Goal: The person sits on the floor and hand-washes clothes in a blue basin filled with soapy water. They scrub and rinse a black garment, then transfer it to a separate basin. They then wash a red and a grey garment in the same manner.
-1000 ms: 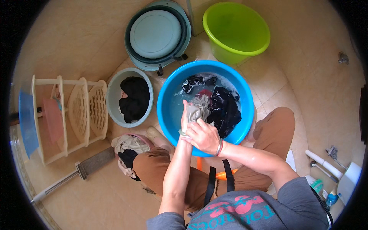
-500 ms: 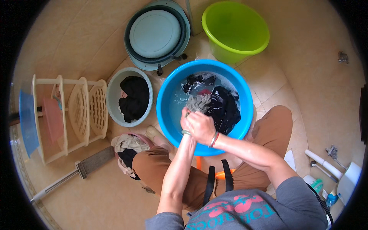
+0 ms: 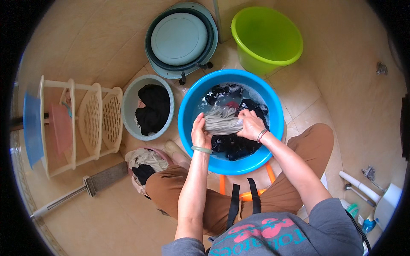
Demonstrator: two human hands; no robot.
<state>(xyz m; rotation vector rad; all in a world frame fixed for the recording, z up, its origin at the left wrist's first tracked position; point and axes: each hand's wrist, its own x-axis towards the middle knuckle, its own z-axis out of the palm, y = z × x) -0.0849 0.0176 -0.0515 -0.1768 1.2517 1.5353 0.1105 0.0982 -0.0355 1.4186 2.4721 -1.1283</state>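
A wet grey cloth (image 3: 223, 124) is stretched between my two hands above the blue basin (image 3: 188, 147). My left hand (image 3: 200, 133), with a pale green bangle at its wrist, grips the cloth's left end. Its right end is pinched in my right hand (image 3: 252, 124), which has a thin bracelet at the wrist. What kind of garment the cloth is I cannot make out. Beneath it, dark wet clothes (image 3: 237, 147) lie in sudsy water, and a bit of red shows among them.
Left of the basin stands a pale tub (image 3: 128, 121) holding black clothes, with a pink basin (image 3: 168, 158) of laundry nearer me. A lime green bucket (image 3: 269, 40) and a stack of grey-green basins (image 3: 179, 38) stand behind. A beige rack (image 3: 87, 123) and a flat mop (image 3: 102, 179) are at far left.
My hands, pressed together on the bunched grey cloth before, have moved apart. The cloth is now spread out sideways between them.
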